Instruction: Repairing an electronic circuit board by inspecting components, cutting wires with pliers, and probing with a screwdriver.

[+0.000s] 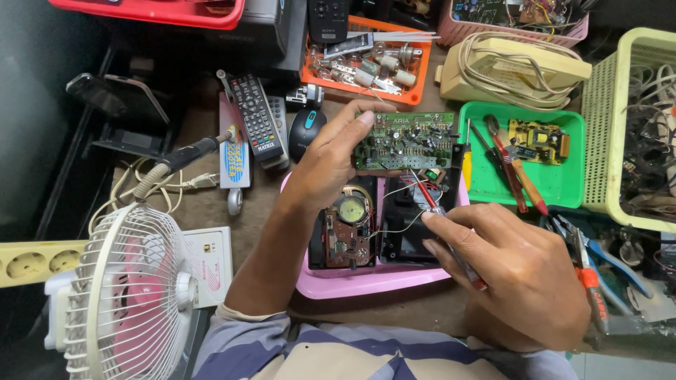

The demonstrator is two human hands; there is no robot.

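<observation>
Gripped: left hand (327,158) pinches green circuit board (404,141), right hand (514,271) clasps screwdriver (443,218), cluttered workbench (211,204).

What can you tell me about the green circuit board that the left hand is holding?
The green circuit board is a long rectangle, densely covered with small parts: dark capacitors, silver cylinders and tiny components. It is held roughly level, above the rear edge of the pink tray. The left hand grips its left end, thumb on top. Thin white and red wires run from its lower edge down to the opened device in the tray. The tip of the tool in the right hand meets that lower edge.
</observation>
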